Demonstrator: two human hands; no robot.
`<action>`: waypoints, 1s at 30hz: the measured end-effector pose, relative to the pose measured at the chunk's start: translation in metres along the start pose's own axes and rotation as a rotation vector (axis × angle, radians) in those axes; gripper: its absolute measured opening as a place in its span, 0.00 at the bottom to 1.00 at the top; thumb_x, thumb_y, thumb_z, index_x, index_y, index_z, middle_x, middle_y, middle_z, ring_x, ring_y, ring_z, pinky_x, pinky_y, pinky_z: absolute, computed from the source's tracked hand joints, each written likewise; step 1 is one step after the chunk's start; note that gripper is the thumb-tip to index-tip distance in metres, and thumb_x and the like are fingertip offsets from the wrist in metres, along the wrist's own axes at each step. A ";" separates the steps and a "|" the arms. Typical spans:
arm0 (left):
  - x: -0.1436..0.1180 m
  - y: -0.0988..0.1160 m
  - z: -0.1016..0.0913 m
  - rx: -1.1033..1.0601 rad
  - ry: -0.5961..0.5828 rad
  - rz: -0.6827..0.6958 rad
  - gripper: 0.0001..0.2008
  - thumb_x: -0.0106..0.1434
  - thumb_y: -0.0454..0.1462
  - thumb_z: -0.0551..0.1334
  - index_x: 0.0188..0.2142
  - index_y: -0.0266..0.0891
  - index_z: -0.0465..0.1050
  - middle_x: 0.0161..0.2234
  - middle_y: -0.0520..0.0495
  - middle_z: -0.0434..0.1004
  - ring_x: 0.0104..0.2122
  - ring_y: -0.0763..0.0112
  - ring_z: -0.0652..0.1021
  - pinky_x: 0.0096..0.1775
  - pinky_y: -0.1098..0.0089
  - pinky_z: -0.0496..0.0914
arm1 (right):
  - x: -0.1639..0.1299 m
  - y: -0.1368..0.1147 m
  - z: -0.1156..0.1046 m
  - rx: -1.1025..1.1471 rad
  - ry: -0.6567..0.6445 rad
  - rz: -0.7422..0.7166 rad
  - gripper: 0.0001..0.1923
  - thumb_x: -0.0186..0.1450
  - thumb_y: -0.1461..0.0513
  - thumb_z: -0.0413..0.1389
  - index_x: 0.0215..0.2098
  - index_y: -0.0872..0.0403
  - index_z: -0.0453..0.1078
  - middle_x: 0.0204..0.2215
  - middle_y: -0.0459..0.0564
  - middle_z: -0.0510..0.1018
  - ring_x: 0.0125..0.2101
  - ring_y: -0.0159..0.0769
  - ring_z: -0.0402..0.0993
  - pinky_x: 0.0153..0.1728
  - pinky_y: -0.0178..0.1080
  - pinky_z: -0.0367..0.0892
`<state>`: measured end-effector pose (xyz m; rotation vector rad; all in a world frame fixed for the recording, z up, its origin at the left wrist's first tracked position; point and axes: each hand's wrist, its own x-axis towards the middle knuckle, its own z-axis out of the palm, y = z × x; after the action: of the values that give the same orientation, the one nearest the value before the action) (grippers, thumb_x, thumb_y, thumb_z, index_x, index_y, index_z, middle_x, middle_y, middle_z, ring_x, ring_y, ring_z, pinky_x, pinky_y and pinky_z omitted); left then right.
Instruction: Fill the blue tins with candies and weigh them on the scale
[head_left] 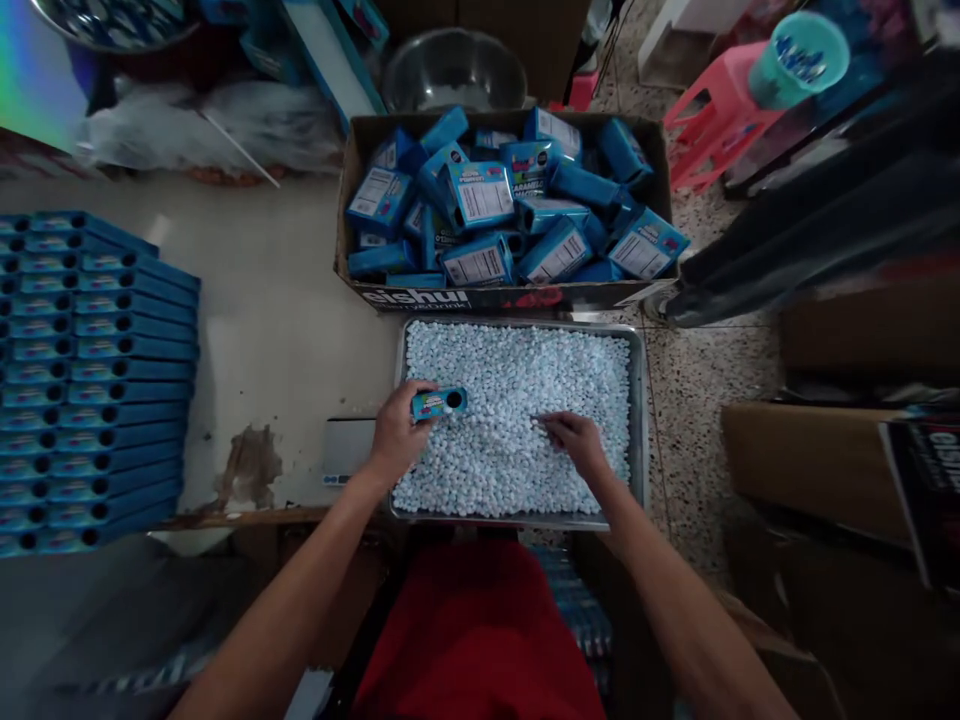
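Note:
A metal tray (638,420) in front of me is filled with many small pale blue candies (517,380). My left hand (396,433) grips a small blue box (439,402) with a round window, held over the left part of the tray. My right hand (574,440) rests palm down on the candies in the middle, fingers pointing left, touching or gathering them; whether it holds any is hidden.
A cardboard carton (352,200) full of loose blue boxes sits just behind the tray. Neat rows of stacked blue boxes (97,370) fill the table's left side. A small scale (346,450) lies left of the tray. A steel bowl (454,70), pink stool (716,110) and brown cartons (810,460) stand around.

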<state>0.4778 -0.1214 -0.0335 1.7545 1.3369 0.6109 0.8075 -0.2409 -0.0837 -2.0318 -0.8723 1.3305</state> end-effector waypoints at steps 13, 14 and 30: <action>0.010 0.021 -0.008 0.003 -0.042 0.030 0.16 0.59 0.32 0.65 0.48 0.42 0.75 0.47 0.45 0.81 0.49 0.57 0.79 0.55 0.59 0.72 | -0.021 -0.131 -0.022 0.142 -0.163 -0.089 0.14 0.57 0.56 0.65 0.37 0.56 0.83 0.20 0.45 0.76 0.18 0.28 0.64 0.22 0.34 0.59; 0.010 0.023 -0.006 0.001 -0.043 0.031 0.17 0.58 0.32 0.65 0.48 0.42 0.76 0.47 0.46 0.81 0.50 0.57 0.79 0.55 0.59 0.72 | -0.024 -0.145 -0.022 0.061 -0.149 -0.124 0.13 0.58 0.57 0.63 0.37 0.56 0.83 0.20 0.45 0.76 0.19 0.28 0.65 0.23 0.35 0.61; 0.014 0.025 -0.004 0.087 0.007 0.115 0.17 0.53 0.27 0.61 0.42 0.41 0.77 0.41 0.46 0.80 0.45 0.59 0.79 0.50 0.63 0.72 | -0.064 -0.215 -0.019 -0.461 -0.041 -0.408 0.16 0.64 0.66 0.55 0.40 0.53 0.85 0.24 0.47 0.81 0.26 0.35 0.74 0.32 0.38 0.64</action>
<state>0.4924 -0.1092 -0.0114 1.9122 1.2912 0.6313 0.7598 -0.1550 0.1190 -1.9959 -1.6332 1.0090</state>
